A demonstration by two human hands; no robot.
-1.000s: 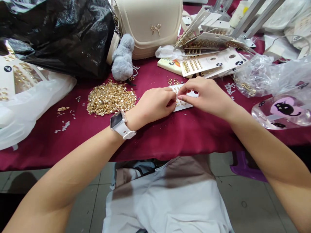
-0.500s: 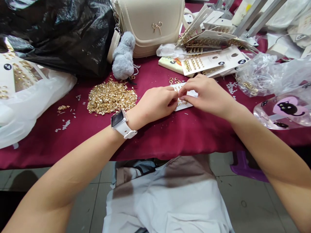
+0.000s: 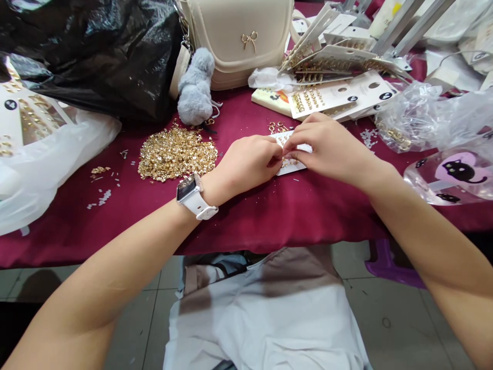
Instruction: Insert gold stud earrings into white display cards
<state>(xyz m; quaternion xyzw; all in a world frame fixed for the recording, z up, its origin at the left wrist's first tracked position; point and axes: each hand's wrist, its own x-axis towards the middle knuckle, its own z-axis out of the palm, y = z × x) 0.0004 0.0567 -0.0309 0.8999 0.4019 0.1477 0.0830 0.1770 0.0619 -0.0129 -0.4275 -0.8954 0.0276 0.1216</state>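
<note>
A small white earring card (image 3: pixel 289 165) lies on the maroon cloth (image 3: pixel 269 210) with gold pieces on it. My left hand (image 3: pixel 246 165), with a white watch on its wrist, is curled at the card's left edge, fingertips pinched. My right hand (image 3: pixel 331 149) covers the card's right part, its fingers pinched against the left hand's. What the fingertips hold is too small to make out. A heap of small gold earrings (image 3: pixel 177 154) lies to the left of my left hand.
A cream handbag (image 3: pixel 239 36) with a grey pompom (image 3: pixel 195 90) stands at the back. Filled earring cards (image 3: pixel 339 82) are stacked at back right. A black plastic bag (image 3: pixel 96 51) and white bag (image 3: pixel 46 159) lie left; clear bags (image 3: pixel 435 118) right.
Both hands stay pinched together over the card; the fingers have shifted only slightly. The view has drifted a little.
</note>
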